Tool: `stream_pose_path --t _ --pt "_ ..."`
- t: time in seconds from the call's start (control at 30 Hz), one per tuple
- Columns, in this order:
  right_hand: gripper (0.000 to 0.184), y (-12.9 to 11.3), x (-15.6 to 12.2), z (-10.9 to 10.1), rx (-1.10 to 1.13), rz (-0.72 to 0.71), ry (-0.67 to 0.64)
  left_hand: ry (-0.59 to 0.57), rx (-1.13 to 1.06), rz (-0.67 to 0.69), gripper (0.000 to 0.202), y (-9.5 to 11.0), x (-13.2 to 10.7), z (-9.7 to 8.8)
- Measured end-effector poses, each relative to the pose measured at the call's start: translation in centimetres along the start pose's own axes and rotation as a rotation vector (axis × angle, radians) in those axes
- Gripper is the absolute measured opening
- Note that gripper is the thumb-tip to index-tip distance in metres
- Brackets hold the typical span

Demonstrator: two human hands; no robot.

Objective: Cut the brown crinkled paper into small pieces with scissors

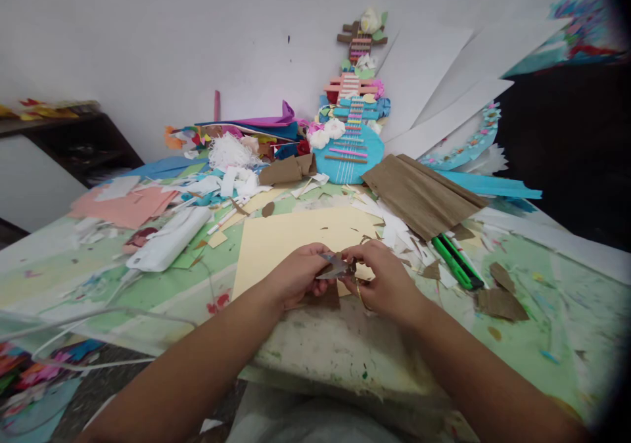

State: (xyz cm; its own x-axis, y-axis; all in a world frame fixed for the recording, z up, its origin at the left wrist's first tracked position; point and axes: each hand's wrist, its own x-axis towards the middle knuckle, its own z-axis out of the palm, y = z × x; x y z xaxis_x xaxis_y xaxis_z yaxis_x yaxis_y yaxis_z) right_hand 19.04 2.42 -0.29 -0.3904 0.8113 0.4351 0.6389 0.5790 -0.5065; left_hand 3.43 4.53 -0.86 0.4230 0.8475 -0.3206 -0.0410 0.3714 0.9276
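Observation:
Low over the table's near edge, my right hand [384, 277] grips a small pair of scissors [333, 267]; a gold-coloured handle loop shows beneath its fingers. The blades point left, toward my left hand [302, 276]. That hand is closed, thumb on top, on a piece of brown paper [329, 297] that hangs below the blades. How far the blades are apart is hard to see. Beneath and beyond both hands lies a cream sheet of paper [280, 233] with small brown scraps on it.
A green box cutter [456, 262] and folded brown paper [419, 193] lie to the right. At left sits a white power strip [170, 239] with its cable. A blue paper guitar-like decoration [349, 150] leans on the wall. Paper scraps [394, 229] litter the table.

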Motion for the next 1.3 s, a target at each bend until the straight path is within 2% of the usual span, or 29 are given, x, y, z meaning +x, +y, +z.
stream_pose_path --t 0.13,0.23,0.3,0.43,0.57,0.67,0.8,1.1,1.3 --pt "0.034 0.2 -0.1 0.0 -0.019 -0.031 0.056 0.014 0.030 -0.025 0.010 0.0 0.0 0.0" --pt "0.031 0.4 -0.2 0.2 0.051 -0.082 -0.010 0.011 0.040 -0.050 0.013 -0.1 0.0 0.1" --pt "0.025 0.5 -0.2 0.5 0.124 -0.061 -0.056 0.016 0.043 -0.060 0.015 -0.1 0.0 0.1" --pt "0.013 0.9 -0.2 1.6 0.325 0.165 -0.040 0.016 0.030 -0.013 0.014 -0.3 0.0 0.1" --pt "0.019 1.4 0.2 2.4 0.656 0.355 0.028 0.033 0.042 0.016 0.016 -0.3 0.1 0.0" --pt "0.023 1.6 0.5 2.6 0.798 0.417 0.058 0.039 0.071 0.009 0.017 -0.2 0.1 0.1" --pt "0.022 1.5 0.5 2.6 0.764 0.442 0.115 0.043 0.088 -0.012 0.017 -0.2 0.1 0.3" --pt "0.014 1.2 0.3 2.4 0.450 0.412 0.148 0.033 -0.017 0.010 0.016 -0.5 0.1 0.2" --pt "0.016 1.0 0.2 2.1 0.480 0.409 0.158 0.021 0.008 0.009 0.017 -0.4 -0.2 0.1"
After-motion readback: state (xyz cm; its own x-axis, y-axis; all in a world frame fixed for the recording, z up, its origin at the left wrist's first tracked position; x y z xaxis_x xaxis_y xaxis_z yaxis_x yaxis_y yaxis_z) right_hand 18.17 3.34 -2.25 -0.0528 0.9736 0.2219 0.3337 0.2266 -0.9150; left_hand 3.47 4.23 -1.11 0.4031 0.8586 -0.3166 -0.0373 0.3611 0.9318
